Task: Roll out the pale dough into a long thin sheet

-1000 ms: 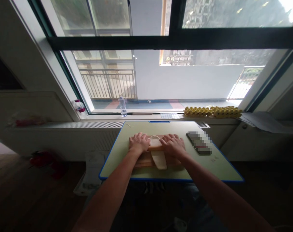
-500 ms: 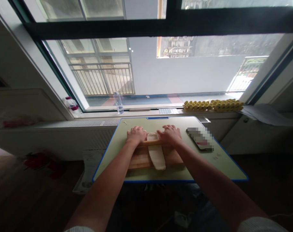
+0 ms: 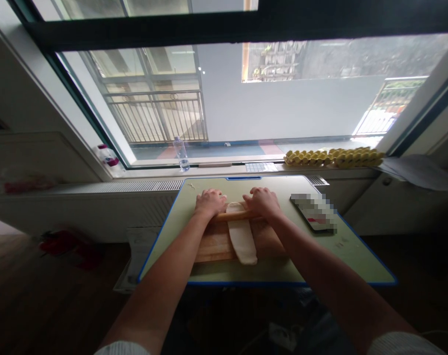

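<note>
A long flat strip of dough (image 3: pixel 242 240) lies lengthwise on a wooden board (image 3: pixel 214 242), its near end hanging past the board's front edge. Across the far part of the dough rests a wooden rolling pin (image 3: pixel 235 215). On the pin's left end sits my left hand (image 3: pixel 211 202), fingers curled over it. My right hand (image 3: pixel 262 201) is closed over the right end in the same way. Both palms cover the pin's ends, so those are hidden. Under the board is a pale green table (image 3: pixel 168 246) with a blue rim.
To the right on the table lies a phone (image 3: pixel 313 214), partly blurred out. Yellow egg trays (image 3: pixel 332 157), a clear bottle (image 3: pixel 181 155) and a bottle with a pink label (image 3: pixel 108 158) stand along the windowsill. A red fire extinguisher (image 3: pixel 66 246) is on the floor at left.
My view has shifted slightly. Both hands still grip the rolling pin, which stays near the far part of the dough; no clear roll shows.
</note>
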{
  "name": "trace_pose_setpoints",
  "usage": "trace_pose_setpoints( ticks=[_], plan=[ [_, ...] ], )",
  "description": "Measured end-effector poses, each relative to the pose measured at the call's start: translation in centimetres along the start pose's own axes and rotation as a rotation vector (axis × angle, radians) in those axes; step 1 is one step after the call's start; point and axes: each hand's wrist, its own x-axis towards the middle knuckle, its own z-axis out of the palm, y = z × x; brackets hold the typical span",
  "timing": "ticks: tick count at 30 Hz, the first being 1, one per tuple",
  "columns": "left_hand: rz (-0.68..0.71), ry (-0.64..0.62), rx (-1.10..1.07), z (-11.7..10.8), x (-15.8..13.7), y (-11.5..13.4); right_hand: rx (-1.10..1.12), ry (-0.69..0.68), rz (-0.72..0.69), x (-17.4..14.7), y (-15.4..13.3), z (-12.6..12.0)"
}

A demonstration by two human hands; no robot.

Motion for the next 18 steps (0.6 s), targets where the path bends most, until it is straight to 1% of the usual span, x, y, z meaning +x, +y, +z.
trace_pose_setpoints(
  ticks=[3, 4, 6, 8, 9, 13, 16, 18],
  plan=[
    [0.112, 0.002, -0.053, -0.1, -0.6, 0.0, 0.001, 0.037, -0.054, -1.6, -0.1, -0.1],
    [0.159, 0.002, -0.083, -0.2, -0.9, 0.1, 0.003, 0.055, -0.092, -2.4, 0.0, -0.1],
    [0.247, -0.017, -0.158, -0.4, -1.4, 0.2, 0.021, 0.064, -0.228, -4.2, 0.4, 0.0],
    [0.286, -0.061, -0.222, -0.6, -1.7, 0.3, 0.078, 0.083, -0.337, -5.7, 1.1, 0.1],
    [0.275, -0.086, -0.239, -0.7, -1.7, 0.4, 0.094, 0.097, -0.349, -6.3, 1.5, 0.2],
    [0.156, -0.170, -0.293, -1.2, -1.0, 0.8, 0.107, 0.132, -0.432, -7.6, 2.8, 0.4],
    [0.157, -0.207, -0.441, -1.6, -0.1, 1.2, 0.108, 0.131, -0.484, -7.8, 3.0, 0.5],
    [0.181, -0.217, -0.533, -1.9, 0.6, 1.4, 0.107, 0.121, -0.487, -7.8, 3.0, 0.5]
  ],
)
